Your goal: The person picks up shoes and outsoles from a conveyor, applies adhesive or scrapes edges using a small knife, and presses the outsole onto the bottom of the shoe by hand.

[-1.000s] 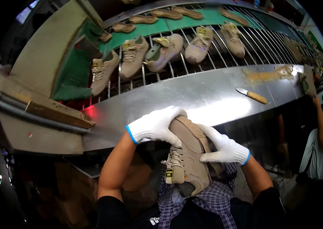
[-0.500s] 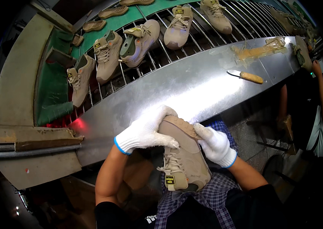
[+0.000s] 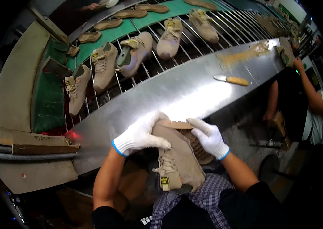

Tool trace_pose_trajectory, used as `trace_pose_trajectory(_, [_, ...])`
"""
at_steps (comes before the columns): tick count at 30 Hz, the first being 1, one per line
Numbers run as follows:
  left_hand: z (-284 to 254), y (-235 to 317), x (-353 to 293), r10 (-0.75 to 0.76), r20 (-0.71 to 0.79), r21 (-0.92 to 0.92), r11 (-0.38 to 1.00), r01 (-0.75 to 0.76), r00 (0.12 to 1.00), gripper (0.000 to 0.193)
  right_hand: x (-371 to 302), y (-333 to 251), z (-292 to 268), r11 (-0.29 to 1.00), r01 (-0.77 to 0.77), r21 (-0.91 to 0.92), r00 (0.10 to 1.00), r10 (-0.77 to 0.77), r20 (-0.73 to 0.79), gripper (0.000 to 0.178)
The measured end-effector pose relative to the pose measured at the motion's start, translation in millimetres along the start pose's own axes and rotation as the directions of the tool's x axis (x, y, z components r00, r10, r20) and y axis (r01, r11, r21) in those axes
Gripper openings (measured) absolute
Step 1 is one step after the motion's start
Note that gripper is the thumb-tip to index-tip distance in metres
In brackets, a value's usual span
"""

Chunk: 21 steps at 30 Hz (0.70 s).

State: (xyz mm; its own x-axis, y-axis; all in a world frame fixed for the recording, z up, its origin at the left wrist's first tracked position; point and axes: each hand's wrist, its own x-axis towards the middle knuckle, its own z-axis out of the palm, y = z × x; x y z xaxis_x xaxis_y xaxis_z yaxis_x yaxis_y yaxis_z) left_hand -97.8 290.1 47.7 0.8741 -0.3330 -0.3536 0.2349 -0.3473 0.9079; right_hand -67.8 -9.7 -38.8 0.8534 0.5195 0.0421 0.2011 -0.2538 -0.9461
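A beige lace-up shoe (image 3: 180,154) is held toe-up in front of my body, its laces facing left and its heel end by the checked apron. My gloved left hand (image 3: 138,133) wraps round the toe, thumb pressed on the upper. At the toe's right side my gloved right hand (image 3: 210,139) grips the brown rubber sole (image 3: 196,145), whose lugged tread now shows. Towards the heel the sole stands away from the upper. Some fingertips are hidden behind the shoe.
Beyond the metal ledge (image 3: 161,95), several shoes stand on a bar rack (image 3: 184,47). Loose soles (image 3: 131,13) lie on the green belt (image 3: 115,32). A wooden-handled knife (image 3: 231,79) rests on the ledge. Far right, a co-worker's hand (image 3: 298,64) touches another shoe.
The held shoe has turned, bringing the sole's tread into sight, and the sole now angles away from the upper. My right hand has shifted slightly up and left. The whole view has shifted.
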Motion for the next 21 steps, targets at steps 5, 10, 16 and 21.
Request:
trace_pose_trajectory(5, [-4,2,-8,0.006,-0.059,0.029,1.0,-0.004,0.998,0.087,13,-46,15,0.817,0.351,-0.458,0.924,-0.382,0.027,0.047])
trace_pose_trajectory(10, [-9,0,-11,0.007,-0.063,0.155,0.988,0.003,0.998,0.084,50,-57,18,0.6,0.574,-0.557,0.795,-0.572,0.202,0.046])
trace_pose_trajectory(16, [-14,1,-10,0.03,-0.032,0.211,0.977,-0.022,0.999,0.083,78,-76,22,0.579,0.548,-0.604,0.835,-0.421,0.355,0.038])
trace_pose_trajectory(21, [-6,3,-6,0.136,-0.108,0.318,0.943,-0.095,0.985,0.085,89,-75,25,0.753,0.339,-0.563,0.929,-0.174,0.327,0.03])
